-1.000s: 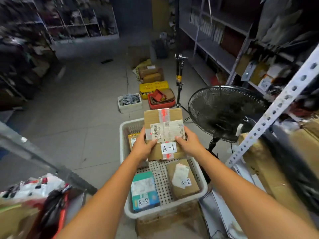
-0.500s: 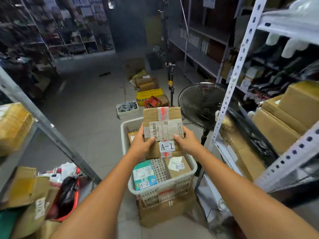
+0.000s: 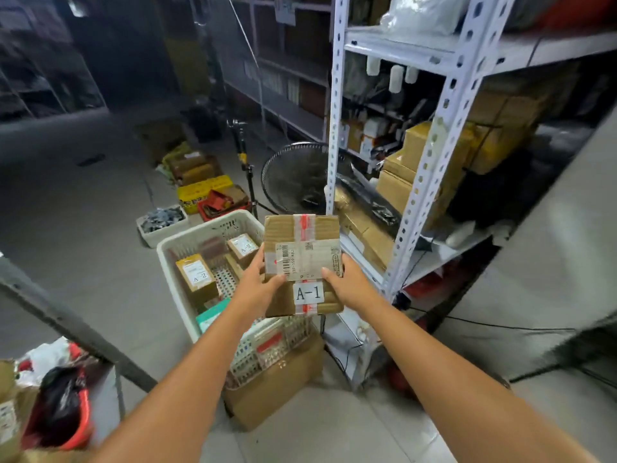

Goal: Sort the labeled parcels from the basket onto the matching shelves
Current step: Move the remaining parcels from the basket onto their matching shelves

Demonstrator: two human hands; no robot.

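Observation:
A brown cardboard parcel (image 3: 302,235) with red tape, a barcode label and a white "A-1" tag is held up between both hands. My left hand (image 3: 257,285) grips its left edge, thumb on top. My right hand (image 3: 347,284) grips its right edge. Below and to the left stands the white perforated basket (image 3: 173,243) on a cardboard box. Inside it lie a parcel tagged "A-2" (image 3: 197,275), another small parcel (image 3: 243,247) and a teal one (image 3: 210,315), partly hidden by my left arm. The white metal shelving (image 3: 430,158) rises just right of the parcel.
The shelf rack holds cardboard boxes (image 3: 397,182) and black bags. A black floor fan (image 3: 293,178) stands behind the basket, with a tripod stand (image 3: 245,162), a yellow crate (image 3: 203,192) and a white tub (image 3: 160,222). A second rack's grey post (image 3: 66,324) and a red bin (image 3: 80,422) sit at left.
The view has swung right and up toward the white shelving. The A-1 parcel, still held by both hands, has moved off the basket toward the rack.

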